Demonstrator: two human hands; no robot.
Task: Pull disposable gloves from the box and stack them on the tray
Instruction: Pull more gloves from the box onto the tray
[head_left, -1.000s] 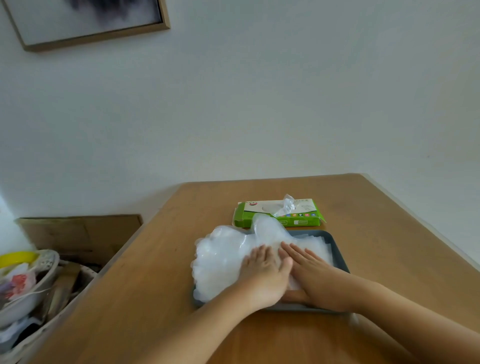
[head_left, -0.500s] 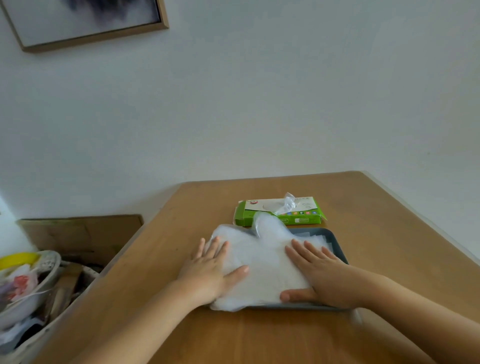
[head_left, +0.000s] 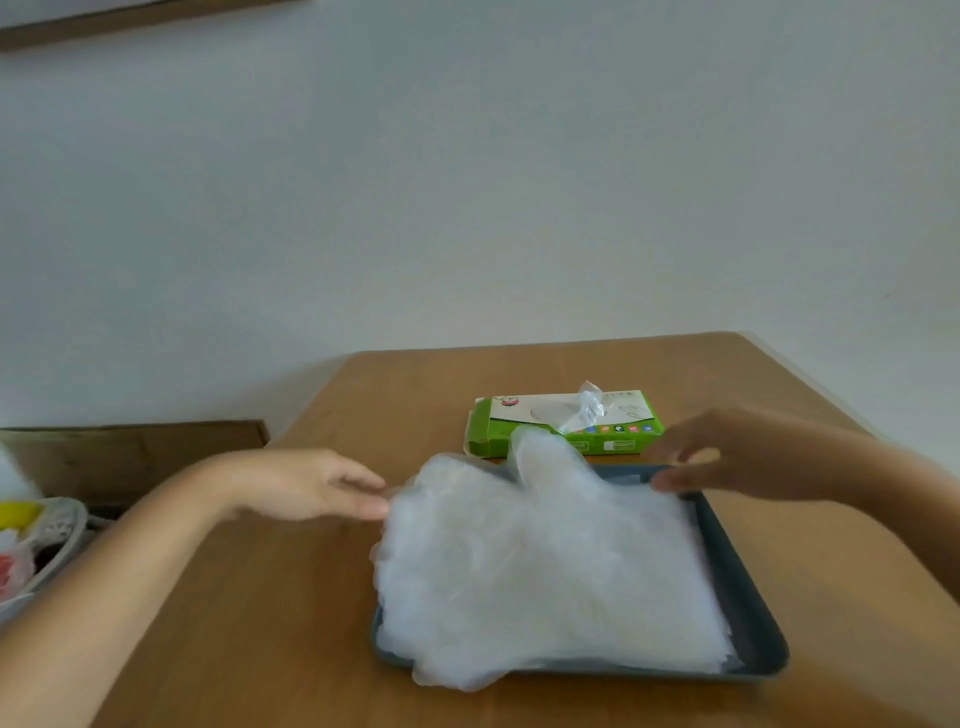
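Glove stack (head_left: 540, 561) is lying on the tray (head_left: 748, 613), cuffs toward the right rim. Its finger ends are spilling over the left rim and front-left corner onto the bench (head_left: 260, 623), and its thumb part is pointing at the box (head_left: 524, 413). The box is sitting just behind the tray, with the next glove (head_left: 589, 408) poking out of its slot. Left hand (head_left: 311, 483) is hovering low at the stack's left edge, fingers (head_left: 363, 501) straight and close together, tips touching the film or just short of it, can't tell which. Right hand (head_left: 737, 452) is hanging over the tray's far right corner, fingers (head_left: 675, 452) loosely curled and apart, gripping nothing I can make out; heavy blur there. I'm reading this as squaring the pile before the next pull. To do it well, I'm thinking: nudge the overhang rightward with flat fingers and press lightly so the slippery film isn't sliding off. When pulling, one hand is pinning the box so only one glove is coming out.
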